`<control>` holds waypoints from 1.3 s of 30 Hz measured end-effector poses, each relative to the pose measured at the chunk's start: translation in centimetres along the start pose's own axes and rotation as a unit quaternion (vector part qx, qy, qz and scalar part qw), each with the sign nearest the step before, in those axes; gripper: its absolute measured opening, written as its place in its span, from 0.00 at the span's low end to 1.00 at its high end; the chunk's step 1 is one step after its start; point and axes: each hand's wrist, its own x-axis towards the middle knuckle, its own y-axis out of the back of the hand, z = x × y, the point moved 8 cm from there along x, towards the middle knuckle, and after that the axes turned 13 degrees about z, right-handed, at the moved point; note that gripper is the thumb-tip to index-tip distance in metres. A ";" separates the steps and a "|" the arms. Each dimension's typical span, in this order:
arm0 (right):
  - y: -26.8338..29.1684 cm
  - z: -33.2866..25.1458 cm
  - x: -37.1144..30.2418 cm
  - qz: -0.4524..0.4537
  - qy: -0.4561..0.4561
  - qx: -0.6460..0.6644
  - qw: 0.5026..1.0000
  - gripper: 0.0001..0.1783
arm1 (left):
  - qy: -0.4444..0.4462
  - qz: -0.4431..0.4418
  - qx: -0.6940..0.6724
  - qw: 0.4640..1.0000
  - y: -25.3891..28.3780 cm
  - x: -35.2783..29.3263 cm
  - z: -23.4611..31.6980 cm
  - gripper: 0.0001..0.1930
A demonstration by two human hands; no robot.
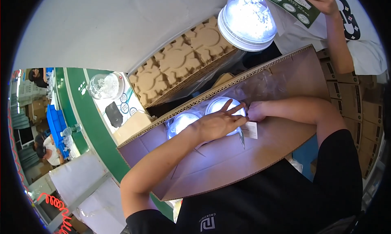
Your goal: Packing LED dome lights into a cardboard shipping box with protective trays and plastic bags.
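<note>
Both my hands are inside a large open cardboard box (281, 130). My left hand (218, 122) is open, its fingers spread over a round, brightly lit white lamp (220, 105). Beside that lamp, my right hand (255, 110) is closed, with its fingertips hidden; I cannot make out what is in them. A second lit round lamp (182, 122) lies to the left, partly behind my left wrist. Just below my hands, a small white tag (250, 130) hangs by the nearer lamp. Clear plastic wrap (264, 85) lies along the box's far side.
Beyond the box are stacked moulded pulp trays (177, 57). At the upper right, another person's hand (321, 0) holds a green printed card (295, 6) beside a lit lamp (248, 24). A clear dome (106, 86) stands at left; stacked cartons (352, 101) are at right.
</note>
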 end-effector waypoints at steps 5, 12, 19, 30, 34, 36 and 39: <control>0.4 -0.3 0.1 0.050 -0.026 -0.011 0.998 0.11 | 0.017 -0.052 0.067 0.996 2.0 0.0 -0.5 0.21; 0.3 0.4 0.9 0.025 -0.023 0.021 0.999 0.17 | -0.039 -0.030 0.067 0.997 -0.5 -0.8 0.2 0.25; 1.2 2.1 1.2 -0.003 -0.021 0.058 0.998 0.26 | 0.083 -0.009 0.182 0.980 -2.1 -2.0 -1.4 0.23; 9.8 7.8 -3.8 0.368 -0.177 -0.041 0.912 0.18 | 0.212 0.009 0.162 0.964 -3.0 -2.6 -1.0 0.19; 9.0 10.5 -4.9 0.382 -0.250 0.009 0.890 0.21 | 0.224 -0.012 0.179 0.958 -2.9 -2.9 -0.3 0.18; 8.2 12.5 -5.8 0.370 -0.295 0.090 0.876 0.11 | 0.220 0.015 0.207 0.953 -3.1 -3.0 0.3 0.18; 4.7 15.2 -5.7 0.446 -0.291 0.003 0.846 0.11 | 0.209 0.042 0.167 0.963 -3.1 -1.5 -0.3 0.18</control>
